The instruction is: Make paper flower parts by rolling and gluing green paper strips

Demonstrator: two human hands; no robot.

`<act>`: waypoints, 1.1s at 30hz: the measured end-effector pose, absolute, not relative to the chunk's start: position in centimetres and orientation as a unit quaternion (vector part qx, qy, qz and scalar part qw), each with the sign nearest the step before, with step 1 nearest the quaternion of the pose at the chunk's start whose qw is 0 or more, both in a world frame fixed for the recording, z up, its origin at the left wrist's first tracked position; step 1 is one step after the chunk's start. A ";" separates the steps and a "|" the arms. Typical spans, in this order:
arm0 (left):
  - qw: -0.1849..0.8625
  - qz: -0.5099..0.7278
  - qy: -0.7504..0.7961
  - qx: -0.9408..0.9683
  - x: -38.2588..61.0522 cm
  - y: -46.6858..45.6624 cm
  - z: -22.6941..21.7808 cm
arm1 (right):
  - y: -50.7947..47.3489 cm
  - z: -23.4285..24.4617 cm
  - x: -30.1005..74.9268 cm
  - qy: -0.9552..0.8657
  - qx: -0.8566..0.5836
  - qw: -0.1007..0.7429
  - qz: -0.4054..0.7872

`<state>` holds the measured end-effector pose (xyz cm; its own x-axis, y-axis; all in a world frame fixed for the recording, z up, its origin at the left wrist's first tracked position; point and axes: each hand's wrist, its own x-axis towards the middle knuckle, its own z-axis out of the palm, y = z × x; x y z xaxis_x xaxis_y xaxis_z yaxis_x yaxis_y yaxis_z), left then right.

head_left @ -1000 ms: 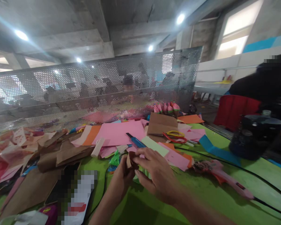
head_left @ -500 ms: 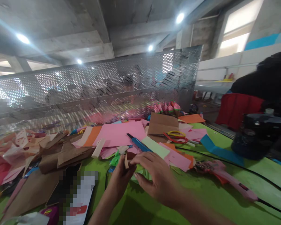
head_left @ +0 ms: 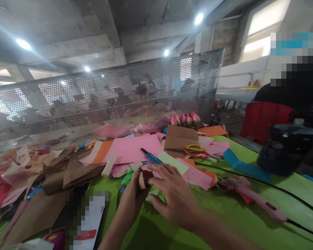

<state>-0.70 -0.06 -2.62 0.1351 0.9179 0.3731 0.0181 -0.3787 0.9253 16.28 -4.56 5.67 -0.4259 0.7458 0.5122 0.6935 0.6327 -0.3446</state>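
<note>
Two bare hands work above a green tabletop point(head_left: 211, 225), near the middle of its near side. The left hand point(head_left: 131, 196) holds a small brown paper tube point(head_left: 143, 180), thumb and fingers closed around it, its open end tipped upward. The right hand point(head_left: 173, 199) reaches in from the right, fingers loosely bent and thumb apart from them; a fingertip meets the tube's rim, though whether it pinches the paper I cannot tell. Just beyond the hands, a blue knife point(head_left: 154, 158) lies partly on a large pink sheet point(head_left: 133, 147), beside a pale green strip point(head_left: 173, 162). Toward the tabletop's far right corner are a folded brown card point(head_left: 181, 135), red and yellow scissors point(head_left: 195, 149) and a row of pink cones point(head_left: 189, 119). Toward the right edge lie a bent blue strip point(head_left: 245, 168) and, nearer, a pink glue gun point(head_left: 261, 201) with a black cord. Brown and pink scraps point(head_left: 75, 170) heap along the left side. A perforated metal screen point(head_left: 106, 100) stands along the far edge; past the right edge, a person in black point(head_left: 276, 92) sits on a red chair point(head_left: 266, 119).
</note>
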 end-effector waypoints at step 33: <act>0.506 0.488 0.360 0.613 -0.3 -1.1 -0.8 | -4.7 5.9 16.4 -0.856 -0.419 0.301 0.025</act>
